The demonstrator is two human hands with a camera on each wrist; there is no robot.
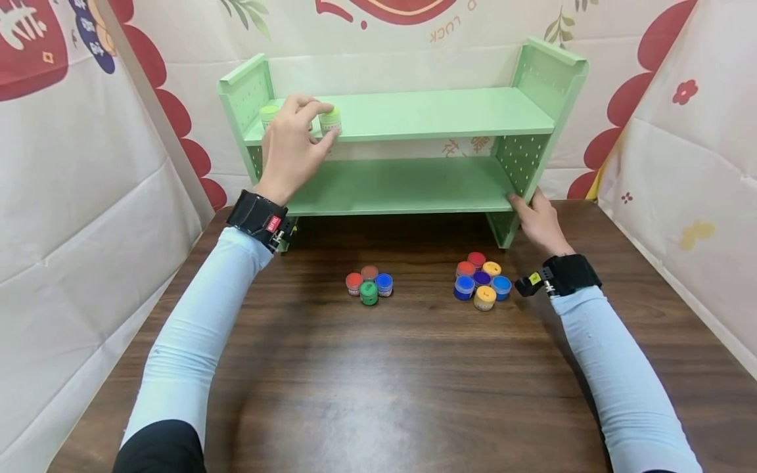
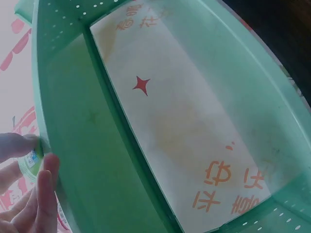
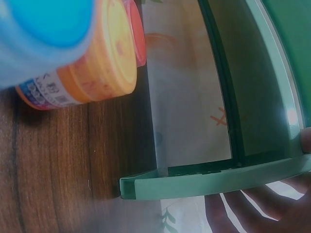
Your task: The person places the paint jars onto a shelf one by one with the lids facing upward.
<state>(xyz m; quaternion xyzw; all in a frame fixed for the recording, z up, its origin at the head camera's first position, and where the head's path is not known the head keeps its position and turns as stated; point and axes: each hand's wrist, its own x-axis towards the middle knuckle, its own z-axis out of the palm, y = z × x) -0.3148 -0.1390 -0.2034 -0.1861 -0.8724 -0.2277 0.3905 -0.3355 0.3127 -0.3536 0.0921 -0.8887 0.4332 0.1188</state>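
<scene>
My left hand is at the upper board of a light green two-tier shelf, near its left end. Between thumb and index finger it pinches a small jar with a lime green lid; the same jar shows at the shelf edge in the left wrist view. Another lime-lidded jar stands farther left on that board, partly behind the hand. My right hand grips the shelf's right side panel low down, thumb at the front of the lower board and fingers around the outside.
On the brown wooden table, before the shelf, stand two clusters of small jars: one with a green-lidded jar at centre, one at right with a yellow-lidded jar in front. Printed white cloth hangs behind and on both sides.
</scene>
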